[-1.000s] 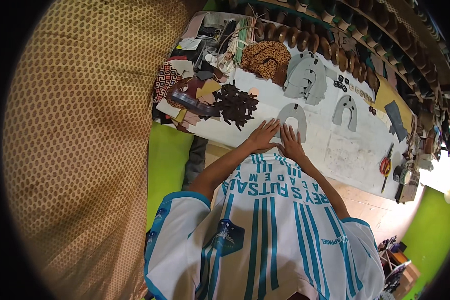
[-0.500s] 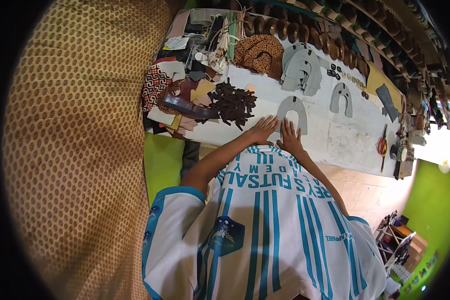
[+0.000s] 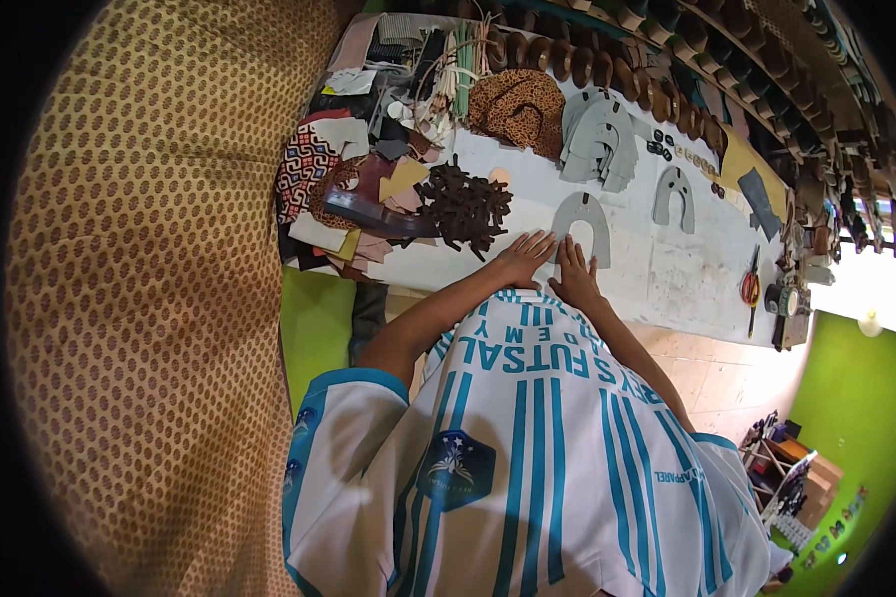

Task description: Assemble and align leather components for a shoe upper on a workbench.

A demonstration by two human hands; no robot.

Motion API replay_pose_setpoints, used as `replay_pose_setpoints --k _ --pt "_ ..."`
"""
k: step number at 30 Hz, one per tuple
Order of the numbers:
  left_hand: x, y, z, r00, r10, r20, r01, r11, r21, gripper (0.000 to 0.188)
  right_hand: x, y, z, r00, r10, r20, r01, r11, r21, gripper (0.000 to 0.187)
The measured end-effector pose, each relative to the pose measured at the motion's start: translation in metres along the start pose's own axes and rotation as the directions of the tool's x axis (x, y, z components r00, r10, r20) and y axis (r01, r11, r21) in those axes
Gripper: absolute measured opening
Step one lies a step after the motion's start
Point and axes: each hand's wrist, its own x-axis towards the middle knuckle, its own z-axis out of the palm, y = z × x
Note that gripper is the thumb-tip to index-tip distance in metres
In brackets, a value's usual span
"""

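Observation:
My left hand [image 3: 527, 261] lies flat near the table's front edge, its fingers stretched out. Its fingertips reach the lower end of the left leg of a grey horseshoe-shaped cutout [image 3: 577, 207]; whether they touch it I cannot tell. My right hand [image 3: 576, 274] rests beside it, fingers spread, over the gap between the cutout's legs. Neither hand holds anything. A small dark tab marks the top of the cutout's curve. Behind it lies a stack of similar grey cutouts [image 3: 599, 139], and a single one [image 3: 676, 199] sits to the right.
Left of my hands lie a heap of dark brown strips [image 3: 463, 204] and fabric scraps [image 3: 309, 164]. Leopard-print material [image 3: 518, 109] is behind. Scissors [image 3: 752, 284] and a tape roll [image 3: 787, 300] lie at right. Shoe lasts [image 3: 602, 68] line the back; a patterned curtain [image 3: 159, 298] hangs at left.
Both hands stay in nearly the same place, fingers still extended. The view has shifted slightly, with the right-hand items appearing a little farther left. Nothing was picked up or let go.

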Motion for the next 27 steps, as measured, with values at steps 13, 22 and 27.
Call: replay_pose_setpoints --k 13,22,27 --pt "0.002 -0.022 -0.006 0.997 0.06 0.038 -0.056 0.994 -0.094 0.103 0.004 0.002 0.013 0.999 0.004 -0.037 0.0 0.995 0.101 0.1" --pt "-0.014 -0.025 -0.028 0.987 0.019 -0.157 -0.059 0.964 -0.259 0.067 0.016 0.0 0.001 0.998 -0.055 -0.032 0.058 0.991 0.122 0.089" --pt "-0.071 -0.044 -0.09 0.686 -0.184 -0.703 -0.058 0.951 -0.305 0.021 0.028 -0.024 -0.031 0.951 -0.216 -0.22 0.262 0.942 0.209 0.076"
